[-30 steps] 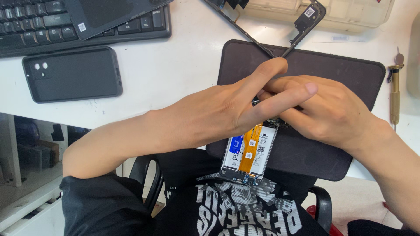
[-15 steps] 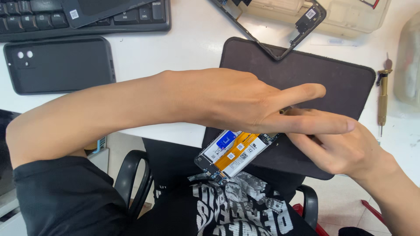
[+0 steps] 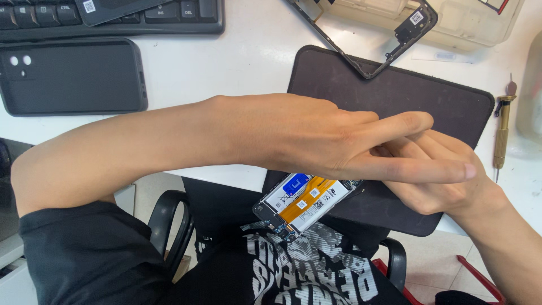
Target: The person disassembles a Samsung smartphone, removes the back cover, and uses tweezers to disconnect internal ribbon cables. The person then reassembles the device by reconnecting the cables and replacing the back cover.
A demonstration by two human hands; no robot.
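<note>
a: opened smartphone [image 3: 305, 202], back cover off, blue-and-white battery label and orange flex strip showing. tilted, lower end jutting past the near edge of the dark work mat [image 3: 406, 96], upper end hidden under the hands.

b: left hand [image 3: 316, 138]?

a: stretched across over the upper end of the phone, index and middle fingers extended flat, pointing away over the mat. loosely open, nothing visibly gripped. contact with the phone hidden underneath, cannot tell.

b: right hand [image 3: 437, 178]?

a: tucked beneath the left fingers, on the mat just beside the phone's upper end. fingers curled inward. impossible to tell whether anything is pinched there, covered by the left hand.

b: around the mat?

a: black phone frame [image 3: 389, 42] lying across the far edge of the mat. translucent plastic box [image 3: 480, 22] beyond that. brass-handled screwdriver [image 3: 501, 133] just off the mat's right edge, lying lengthwise. dark phone case [image 3: 70, 76] well apart to the mat's left, camera cutouts up. black keyboard [image 3: 169, 20] beyond the case. all on a white desk [image 3: 243, 62]. black chair armrest [image 3: 169, 226] below the mat's near side.
</note>
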